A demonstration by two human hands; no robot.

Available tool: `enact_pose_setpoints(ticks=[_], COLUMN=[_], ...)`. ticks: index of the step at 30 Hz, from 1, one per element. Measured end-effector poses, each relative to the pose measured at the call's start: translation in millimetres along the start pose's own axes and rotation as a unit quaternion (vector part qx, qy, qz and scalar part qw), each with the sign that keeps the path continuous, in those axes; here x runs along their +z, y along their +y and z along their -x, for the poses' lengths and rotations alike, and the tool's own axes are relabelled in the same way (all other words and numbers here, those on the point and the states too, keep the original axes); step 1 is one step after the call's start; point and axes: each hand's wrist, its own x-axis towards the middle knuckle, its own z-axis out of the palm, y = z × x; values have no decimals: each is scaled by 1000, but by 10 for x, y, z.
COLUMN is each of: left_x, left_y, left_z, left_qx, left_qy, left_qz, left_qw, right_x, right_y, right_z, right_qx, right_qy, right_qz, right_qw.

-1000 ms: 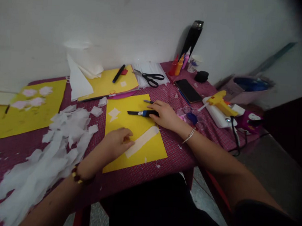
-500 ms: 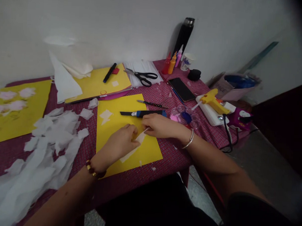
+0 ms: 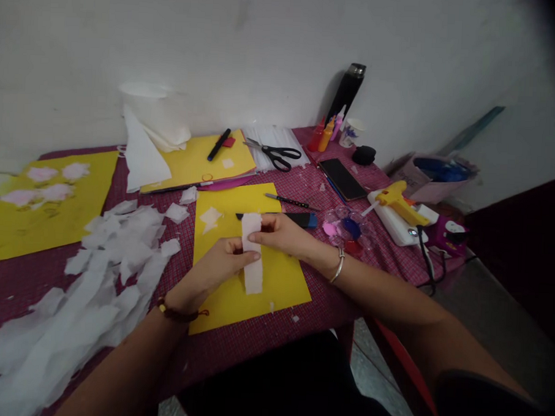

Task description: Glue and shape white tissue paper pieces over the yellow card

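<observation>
A white strip of tissue paper (image 3: 253,277) with torn edges stands upright between my hands. My left hand (image 3: 222,261) pinches it at its left side, thumb across the front. My right hand (image 3: 283,234) grips it higher up on the right, thumb also in front. Under both hands lies a yellow sheet (image 3: 274,281). A small pale paper flower shape (image 3: 210,218) rests on the sheet's upper left. Partly hidden behind the strip and my right hand is a utility knife (image 3: 304,219) with a blue end. A thin paintbrush (image 3: 291,201) lies just beyond it.
Torn white paper (image 3: 119,244) is heaped on the left, near a yellow sheet with pink flowers (image 3: 88,218). Scissors (image 3: 275,153) lie at the back. To the right are a paint palette (image 3: 343,226), a phone (image 3: 343,179), a glue gun (image 3: 395,201) and paint bottles (image 3: 326,135).
The strip was slanted low over the yellow sheet; now it is lifted and held upright, facing me. Both hands have changed their grip on it. The view has shifted slightly left and up.
</observation>
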Motion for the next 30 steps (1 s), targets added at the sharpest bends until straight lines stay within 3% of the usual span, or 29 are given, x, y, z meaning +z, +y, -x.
enact_pose_setpoints(ticks=[3,8,13,15,21,25,27,30], left_x=[-17,-83,-163,-152,6,83,94,88], left_y=[-25,40,61,58,169,225,208,149], left_z=[15,139,199,201,289,342,338,304], left_qx=[23,78,120,145,245,321,333,262], left_qy=[12,126,51,66,149,192,178,187], left_qz=[30,33,24,-27,-235,-294,-279,-231], left_qw=[999,988,991,987,929,880,883,918], right_x=[19,-22,-53,-55,-50,-35,-22,5], right_y=[19,55,112,141,192,151,126,101], right_z=[-41,-79,-66,-61,-57,-37,-23,-2], right_qx=[11,31,28,32,28,12,6,9], right_qy=[59,126,118,116,104,102,98,100], right_qz=[-20,-68,-61,-66,-74,-89,-89,-63], right_qw=[998,989,991,991,991,991,991,993])
